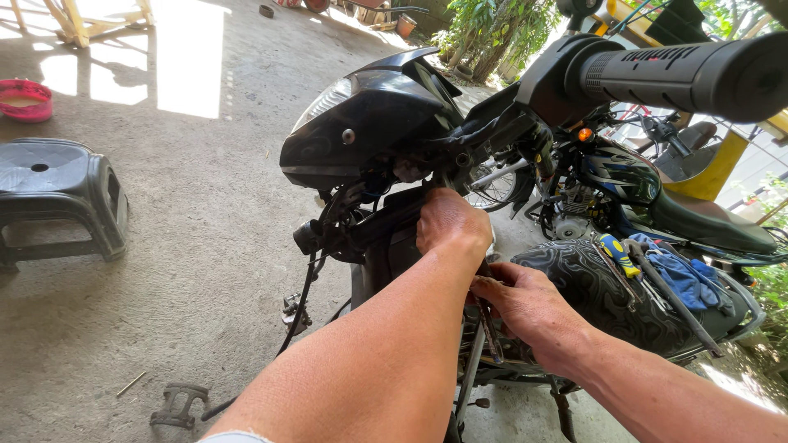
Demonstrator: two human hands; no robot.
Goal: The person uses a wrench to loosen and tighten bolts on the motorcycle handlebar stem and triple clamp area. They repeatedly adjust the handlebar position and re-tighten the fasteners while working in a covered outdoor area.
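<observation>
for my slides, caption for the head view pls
Left hand reaches under a black motorcycle's headlight cowl; right hand grips below.

Bike (386, 238) in the middle. Headlight (361, 115) up front, handlebar grip (698, 74) top right. Left hand (450, 223) under the headlight; right hand (525, 305) just below & right of it. Rag (685, 279) & screwdriver (617, 254) on the seat, far right. 2nd bike (640, 180) behind. Stool (57, 197) on floor (205, 246), far left; bowl (25, 98) behind it.

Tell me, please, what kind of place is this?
Probably an open-air motorcycle repair yard: a partly stripped motorcycle, tools on its seat beside a blue rag, and a bare concrete floor.
</observation>
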